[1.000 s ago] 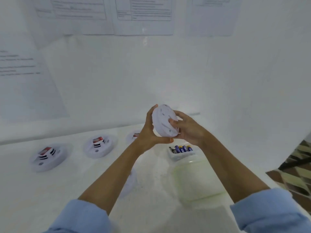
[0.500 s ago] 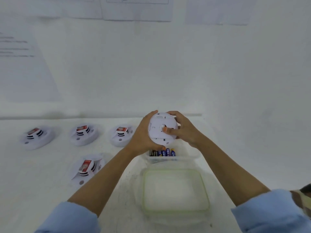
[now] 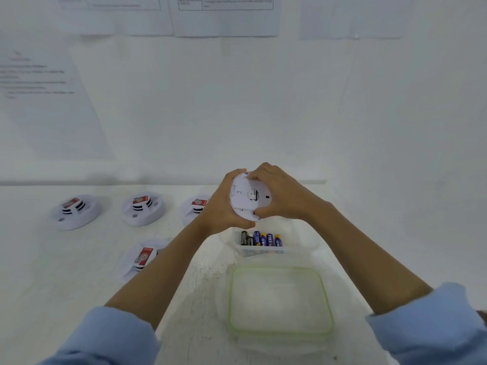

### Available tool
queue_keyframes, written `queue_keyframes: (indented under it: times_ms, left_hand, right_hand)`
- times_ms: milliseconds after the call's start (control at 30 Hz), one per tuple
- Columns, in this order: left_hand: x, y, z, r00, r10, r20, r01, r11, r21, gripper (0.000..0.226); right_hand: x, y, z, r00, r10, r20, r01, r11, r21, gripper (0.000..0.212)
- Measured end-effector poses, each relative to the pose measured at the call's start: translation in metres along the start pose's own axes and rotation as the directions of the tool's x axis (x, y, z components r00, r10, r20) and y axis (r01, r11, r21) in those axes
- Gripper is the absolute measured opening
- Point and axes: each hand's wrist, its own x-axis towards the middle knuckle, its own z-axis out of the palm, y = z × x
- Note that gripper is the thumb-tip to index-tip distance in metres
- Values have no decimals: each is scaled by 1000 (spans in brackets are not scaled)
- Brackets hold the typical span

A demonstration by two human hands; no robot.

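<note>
Both hands grip one white smoke detector [image 3: 246, 198] in the air above the table [image 3: 66, 285], with its flat back turned to the camera. The left hand [image 3: 220, 206] cups the left rim with curled fingers. The right hand [image 3: 282, 196] clamps the right side, fingertips over the top edge and thumb at the lower edge. Just below the detector sits a clear tub [image 3: 263, 252] holding a row of batteries [image 3: 261, 239] (blue-and-yellow ones beside two dark ones). Nearer the camera a green-rimmed lid [image 3: 230, 299] lies flat between the two forearms. Four more units lie on the table with red labels up: a far-left detector [image 3: 75, 210], a middle detector [image 3: 142, 208], a third detector [image 3: 196, 206] half hidden behind the left hand, and a near detector [image 3: 141, 258] whose right edge the left forearm covers. Printed sheets [image 3: 226, 17] hang on the wall behind, too blurred to read, and blue sleeves [image 3: 105, 335] fill the bottom corners. Against half a second ago, the right thumb has left the middle of the detector's back and gone to its lower rim, while the left hand keeps the same cupping hold; a second ago the detector was held tilted and nearly edge-on, and it now faces the camera squarely
</note>
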Motion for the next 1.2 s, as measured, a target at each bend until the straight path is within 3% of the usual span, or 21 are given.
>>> queue_keyframes:
  times_ms: [533,933,1200]
  left_hand:
    - [0,3,10,994,10,110,-5,999,-44,90]
    - [-21,16,13,998,22,60,-19,998,-54,98]
    - [-43,35,13,991,31,127,-24,998,-57,98]
  right_hand:
    - [-4,3,-14,988,-75,133,116,938,-328,73]
    - [-30,-2,-15,991,-131,37,134,985,-113,77]
    - [-51,-25,-13,991,-134,29,137,974,-179,72]
